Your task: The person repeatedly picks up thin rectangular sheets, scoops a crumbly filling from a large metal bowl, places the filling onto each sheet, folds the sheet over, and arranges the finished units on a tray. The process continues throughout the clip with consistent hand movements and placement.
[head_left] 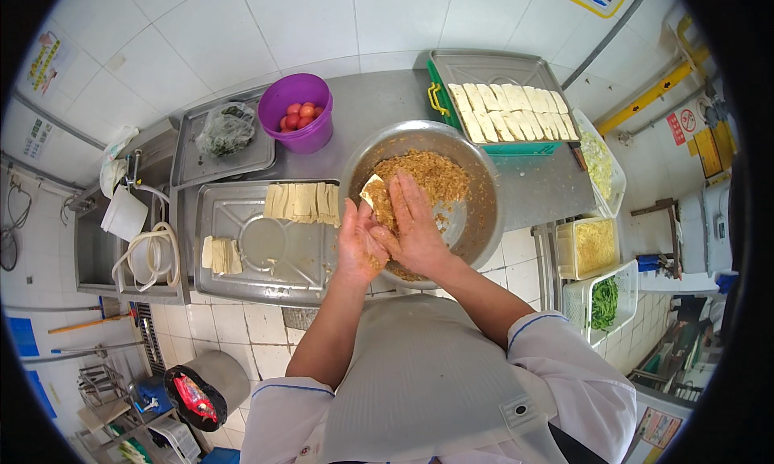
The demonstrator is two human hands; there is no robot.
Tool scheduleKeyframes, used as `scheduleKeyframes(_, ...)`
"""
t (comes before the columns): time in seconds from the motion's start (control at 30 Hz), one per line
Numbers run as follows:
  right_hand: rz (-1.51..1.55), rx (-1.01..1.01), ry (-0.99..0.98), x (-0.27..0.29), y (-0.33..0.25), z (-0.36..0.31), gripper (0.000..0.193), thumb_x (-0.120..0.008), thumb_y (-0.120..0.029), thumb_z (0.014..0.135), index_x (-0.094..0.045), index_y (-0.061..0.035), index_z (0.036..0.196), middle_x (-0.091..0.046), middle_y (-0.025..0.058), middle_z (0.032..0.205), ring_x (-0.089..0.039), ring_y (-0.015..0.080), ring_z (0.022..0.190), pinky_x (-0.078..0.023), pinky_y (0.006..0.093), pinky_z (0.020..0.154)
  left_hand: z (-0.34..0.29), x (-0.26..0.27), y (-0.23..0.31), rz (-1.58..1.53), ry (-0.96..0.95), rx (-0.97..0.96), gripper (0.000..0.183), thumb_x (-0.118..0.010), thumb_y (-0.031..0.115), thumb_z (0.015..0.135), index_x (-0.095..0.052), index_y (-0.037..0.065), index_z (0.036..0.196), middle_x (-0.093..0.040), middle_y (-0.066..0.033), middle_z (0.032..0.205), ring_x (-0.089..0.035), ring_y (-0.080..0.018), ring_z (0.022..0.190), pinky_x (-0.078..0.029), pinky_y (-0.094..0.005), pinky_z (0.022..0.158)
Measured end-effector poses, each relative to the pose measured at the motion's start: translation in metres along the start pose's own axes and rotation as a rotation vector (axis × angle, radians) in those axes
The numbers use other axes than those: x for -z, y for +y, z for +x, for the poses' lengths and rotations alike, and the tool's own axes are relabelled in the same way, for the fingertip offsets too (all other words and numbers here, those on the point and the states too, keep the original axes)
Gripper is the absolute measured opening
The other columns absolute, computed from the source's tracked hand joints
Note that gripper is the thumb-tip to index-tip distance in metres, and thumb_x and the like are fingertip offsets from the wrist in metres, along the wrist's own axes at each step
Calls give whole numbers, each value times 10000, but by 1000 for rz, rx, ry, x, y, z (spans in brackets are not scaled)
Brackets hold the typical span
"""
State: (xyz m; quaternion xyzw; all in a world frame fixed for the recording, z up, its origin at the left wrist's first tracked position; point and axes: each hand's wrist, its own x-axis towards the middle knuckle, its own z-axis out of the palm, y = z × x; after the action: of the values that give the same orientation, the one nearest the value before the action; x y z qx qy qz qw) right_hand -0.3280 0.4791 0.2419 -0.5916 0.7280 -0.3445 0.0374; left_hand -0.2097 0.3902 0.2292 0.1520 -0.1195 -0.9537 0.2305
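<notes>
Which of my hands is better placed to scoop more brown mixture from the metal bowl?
Probably your right hand: it's over the metal bowl, nearer the main heap of brown mixture. Your left hand is by the bowl's left rim, seemingly supporting the partly coated tofu slice.

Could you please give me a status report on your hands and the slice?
Left hand and right hand both on pale slice, above steel bowl. Slice partly coated in brown mixture. No obstruction seen between hands and bowl.
</notes>
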Motion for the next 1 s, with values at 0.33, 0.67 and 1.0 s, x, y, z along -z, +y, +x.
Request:
scheduleKeyframes(0.33,292,-356,15,-11,49,6,594,-654,-331,1001,-533,23,1462,-579,277,1410,-570,412,1312,-458,446,1106,4,30,18,-52,69,-124,728,-454,611,1067,-416,87,1570,-513,-101,1568,-562,-260,1361,-584,-341,917)
scheduleKeyframes(0.67,-126,-551,-497,-132,128,-61,281,-709,-206,906,-747,3,1091,-750,226,1022,-714,428,951,-575,499,872,-12,53,42,-67,126,-217,742,-454,586,1075,-381,48,1581,-442,-145,1620,-451,-318,1472,-415,-447,1211)
scheduleKeyframes(1.0,335,-745,-210,-60,91,-39,222,-725,-119,921,-756,-42,1126,-763,112,942,-733,204,885,-570,336,821,-7,57,38,106,214,-162,605,-433,477,1113,-425,57,1549,-528,-129,1555,-534,-292,1403,-480,-435,1132)
